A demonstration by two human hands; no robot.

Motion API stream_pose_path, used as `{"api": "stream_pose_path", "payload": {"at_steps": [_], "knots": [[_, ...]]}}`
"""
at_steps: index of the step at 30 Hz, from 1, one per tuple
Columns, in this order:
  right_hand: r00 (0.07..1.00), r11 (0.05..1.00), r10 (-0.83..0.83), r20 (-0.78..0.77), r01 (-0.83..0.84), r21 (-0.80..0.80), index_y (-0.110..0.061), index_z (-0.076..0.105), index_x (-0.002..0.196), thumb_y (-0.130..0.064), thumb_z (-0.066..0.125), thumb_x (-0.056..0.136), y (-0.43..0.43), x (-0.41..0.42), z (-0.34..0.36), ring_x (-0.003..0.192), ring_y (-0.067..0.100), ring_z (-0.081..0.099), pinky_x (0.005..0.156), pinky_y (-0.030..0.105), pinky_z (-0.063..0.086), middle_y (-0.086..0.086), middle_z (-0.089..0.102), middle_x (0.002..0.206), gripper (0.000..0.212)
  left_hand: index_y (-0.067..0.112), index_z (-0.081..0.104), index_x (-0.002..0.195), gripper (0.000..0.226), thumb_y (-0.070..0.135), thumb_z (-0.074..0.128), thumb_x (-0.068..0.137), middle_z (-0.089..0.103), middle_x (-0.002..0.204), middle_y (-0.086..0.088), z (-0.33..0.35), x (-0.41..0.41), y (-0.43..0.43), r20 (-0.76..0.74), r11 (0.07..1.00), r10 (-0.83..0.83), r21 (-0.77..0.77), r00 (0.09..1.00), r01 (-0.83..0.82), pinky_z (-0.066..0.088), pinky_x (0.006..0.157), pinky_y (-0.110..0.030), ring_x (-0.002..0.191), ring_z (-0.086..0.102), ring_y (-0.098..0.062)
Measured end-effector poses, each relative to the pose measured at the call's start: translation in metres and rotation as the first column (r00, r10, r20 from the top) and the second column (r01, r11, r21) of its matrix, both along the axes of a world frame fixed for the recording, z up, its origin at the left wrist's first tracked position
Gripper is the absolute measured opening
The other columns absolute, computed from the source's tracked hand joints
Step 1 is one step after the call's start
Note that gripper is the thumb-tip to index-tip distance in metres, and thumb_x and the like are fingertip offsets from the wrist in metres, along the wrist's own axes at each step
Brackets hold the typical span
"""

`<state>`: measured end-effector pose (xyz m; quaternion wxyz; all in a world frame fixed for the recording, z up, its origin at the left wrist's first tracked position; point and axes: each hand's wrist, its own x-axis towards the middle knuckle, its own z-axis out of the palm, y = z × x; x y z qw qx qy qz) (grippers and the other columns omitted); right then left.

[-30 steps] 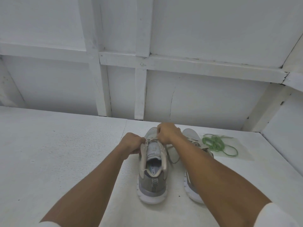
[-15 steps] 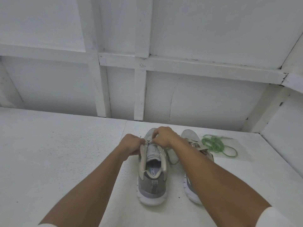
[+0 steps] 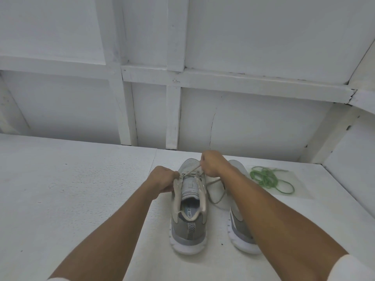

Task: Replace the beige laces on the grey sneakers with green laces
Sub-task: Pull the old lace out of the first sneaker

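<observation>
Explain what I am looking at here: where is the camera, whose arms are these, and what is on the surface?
There is no machine: a person works bare-handed, and the single camera sits on their head, looking forward and down. On the white surface stand two shoes, heels toward the camera. The left hand grips the grey sneaker at its lace edge; the right hand pinches its beige lace, pulled taut. The second sneaker stands beside it, partly behind the right forearm. A bundle of green laces lies further right.
</observation>
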<state>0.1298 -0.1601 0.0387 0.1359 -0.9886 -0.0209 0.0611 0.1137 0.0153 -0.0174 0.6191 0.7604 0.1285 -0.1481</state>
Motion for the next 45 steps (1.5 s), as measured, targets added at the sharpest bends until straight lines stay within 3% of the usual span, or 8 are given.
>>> {"api": "stream_pose_path", "payload": {"at_steps": [8, 19, 28, 33, 36, 39, 42, 45], "knots": [[0.982, 0.983, -0.158, 0.1, 0.147, 0.115, 0.0, 0.057, 0.11, -0.001, 0.052, 0.089, -0.026, -0.002, 0.014, 0.089, 0.031, 0.057, 0.072, 0.033, 0.048, 0.017, 0.057, 0.115, 0.021, -0.013, 0.067, 0.099, 0.027, 0.007, 0.064, 0.081, 0.064, 0.078, -0.015, 0.0, 0.001, 0.0, -0.013, 1.0, 0.003, -0.009, 1.0, -0.003, 0.058, 0.076, -0.037, 0.069, 0.061, -0.023], [0.911, 0.914, -0.364, 0.194, 0.309, 0.262, 0.002, 0.052, 0.114, -0.001, 0.061, 0.087, -0.061, 0.001, 0.028, 0.089, 0.028, 0.052, 0.068, 0.029, 0.038, 0.018, 0.056, 0.117, 0.028, -0.007, 0.068, 0.098, 0.021, 0.005, 0.063, 0.083, 0.063, 0.083, -0.015, -0.002, 0.002, 0.0, -0.009, 0.999, -0.008, -0.041, 1.0, 0.008, 0.058, 0.076, -0.035, 0.073, 0.061, -0.022], [0.925, 0.932, -0.298, 0.235, 0.229, 0.28, -0.003, 0.062, 0.093, -0.006, 0.05, 0.091, -0.067, -0.018, 0.038, 0.079, 0.025, 0.053, 0.067, 0.027, 0.04, 0.013, 0.063, 0.103, 0.013, -0.001, 0.065, 0.093, 0.011, 0.006, 0.061, 0.084, 0.062, 0.083, -0.014, 0.006, 0.0, -0.004, -0.038, 0.998, -0.05, -0.036, 0.998, 0.048, 0.054, 0.067, -0.028, 0.07, 0.059, -0.021], [0.993, 0.983, -0.068, 0.093, 0.051, 0.175, -0.012, 0.067, 0.11, -0.017, 0.059, 0.09, -0.043, -0.034, 0.026, 0.101, 0.023, 0.061, 0.078, 0.025, 0.045, 0.008, 0.064, 0.12, 0.022, 0.002, 0.069, 0.098, 0.014, 0.006, 0.062, 0.086, 0.065, 0.085, -0.009, 0.026, 0.009, -0.011, 0.055, 0.982, -0.131, 0.143, 0.99, 0.122, 0.051, 0.054, -0.02, 0.065, 0.059, -0.015], [0.994, 0.967, -0.049, 0.097, 0.023, 0.255, -0.013, 0.068, 0.099, -0.026, 0.06, 0.089, -0.022, -0.047, 0.024, 0.085, 0.019, 0.063, 0.064, 0.024, 0.048, 0.006, 0.069, 0.103, 0.019, 0.007, 0.073, 0.096, 0.013, 0.011, 0.063, 0.088, 0.066, 0.083, -0.004, 0.033, 0.018, -0.021, 0.173, 0.929, -0.232, 0.332, 0.957, 0.165, 0.051, 0.066, -0.024, 0.067, 0.058, -0.013], [0.989, 0.949, -0.055, -0.136, 0.094, 0.301, -0.011, 0.068, 0.089, -0.046, 0.065, 0.08, -0.004, -0.059, 0.014, 0.076, 0.02, 0.067, 0.069, 0.031, 0.055, 0.008, 0.071, 0.09, 0.036, 0.012, 0.076, 0.091, 0.011, 0.014, 0.067, 0.084, 0.065, 0.076, -0.001, 0.035, 0.023, -0.031, 0.145, 0.819, -0.385, 0.509, 0.911, 0.265, 0.051, 0.072, -0.027, 0.069, 0.056, -0.014], [0.985, 0.943, -0.104, -0.14, 0.143, 0.302, -0.009, 0.066, 0.095, -0.039, 0.059, 0.084, 0.004, -0.067, -0.005, 0.086, 0.023, 0.062, 0.064, 0.029, 0.045, 0.01, 0.067, 0.099, 0.032, 0.019, 0.074, 0.083, 0.002, 0.02, 0.074, 0.081, 0.068, 0.083, -0.001, 0.034, 0.027, -0.035, 0.092, 0.715, -0.474, 0.621, 0.876, 0.321, 0.053, 0.078, -0.03, 0.082, 0.06, -0.017], [0.983, 0.908, -0.177, -0.047, 0.181, 0.379, -0.012, 0.062, 0.104, -0.026, 0.045, 0.093, 0.008, -0.076, -0.019, 0.102, 0.029, 0.057, 0.078, 0.031, 0.042, 0.013, 0.063, 0.115, 0.025, 0.024, 0.07, 0.08, 0.007, 0.029, 0.075, 0.08, 0.067, 0.089, 0.001, 0.033, 0.029, -0.038, 0.071, 0.654, -0.519, 0.674, 0.852, 0.342, 0.05, 0.077, -0.028, 0.088, 0.059, -0.017]]}}
